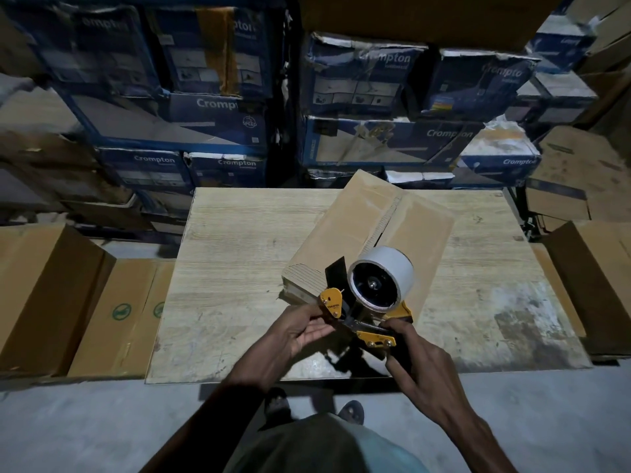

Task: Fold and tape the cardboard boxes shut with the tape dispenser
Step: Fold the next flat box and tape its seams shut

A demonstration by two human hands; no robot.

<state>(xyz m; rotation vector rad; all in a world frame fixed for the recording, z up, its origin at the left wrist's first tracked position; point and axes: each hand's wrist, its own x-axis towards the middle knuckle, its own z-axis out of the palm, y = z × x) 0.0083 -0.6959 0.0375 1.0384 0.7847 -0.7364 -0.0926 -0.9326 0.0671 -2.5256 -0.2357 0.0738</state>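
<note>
A flattened brown cardboard box (368, 230) lies slanted on the wooden table (239, 254), its middle seam showing. Above its near end I hold a yellow and black tape dispenser (367, 312) with a white tape roll (382, 278). My right hand (415, 356) grips the dispenser's black handle from the right. My left hand (307, 331) sits at the dispenser's front end, fingertips at the yellow plate near the roller; whether they pinch tape is hidden.
Brown cartons (47, 295) stand on the floor at the left and more at the right (590, 288). Stacks of blue printed boxes (218, 107) fill the back. My feet (351, 409) show below the table's near edge.
</note>
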